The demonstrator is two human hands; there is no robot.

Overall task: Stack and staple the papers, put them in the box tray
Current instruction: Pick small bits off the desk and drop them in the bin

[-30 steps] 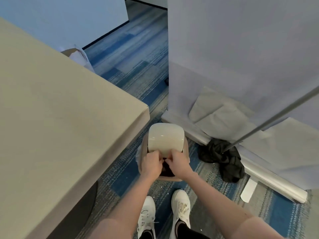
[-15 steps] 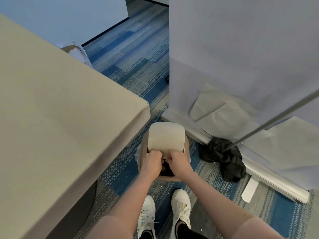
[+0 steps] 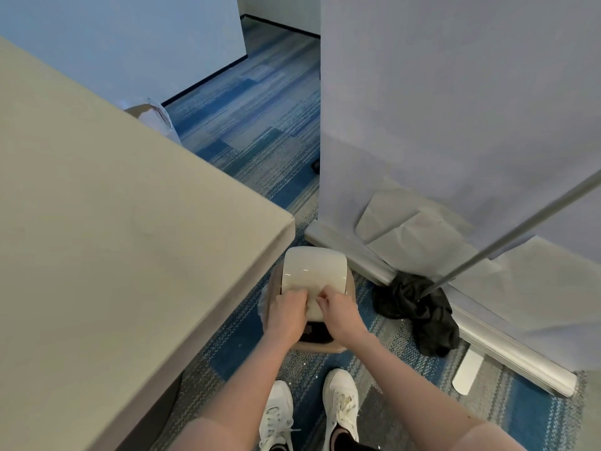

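Observation:
No papers, stapler or box tray are in view. A small tan bin with a white swing lid stands on the carpet just in front of my shoes. My left hand and my right hand are side by side over it. Their fingers are curled onto the near part of the lid, with a strip of lid showing between them. A dark opening shows below the hands. I cannot tell whether anything small is pinched in the fingers.
A beige table fills the left, its corner right beside the bin. A grey partition stands to the right, with creased paper sheets, a black cloth and a slanted metal pole at its foot.
My hands were pressed together over the bin's dark opening. They are now slightly apart, and the white lid's near edge has come down between them, covering more of the opening.

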